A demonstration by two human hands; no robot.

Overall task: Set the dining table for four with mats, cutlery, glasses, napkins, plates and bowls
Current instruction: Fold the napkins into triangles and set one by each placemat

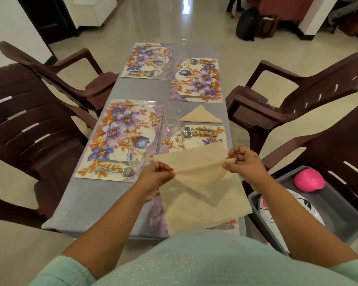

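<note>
Now both hands, left hand (153,176) and right hand (246,162), pinch a thin beige napkin (196,172).

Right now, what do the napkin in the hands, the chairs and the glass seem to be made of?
Napkin: thin cream cloth or soft paper, matte; it drapes and light passes through it. I cannot tell which. Chairs: moulded plastic, dark brown with a slight sheen; the slotted back and arms look like one piece. Glass: clear glass or clear plastic; the table shows through it.

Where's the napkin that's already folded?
In the head view, the folded napkin lies on the table's right side between the two right-hand mats, beside a clear glass.
</note>
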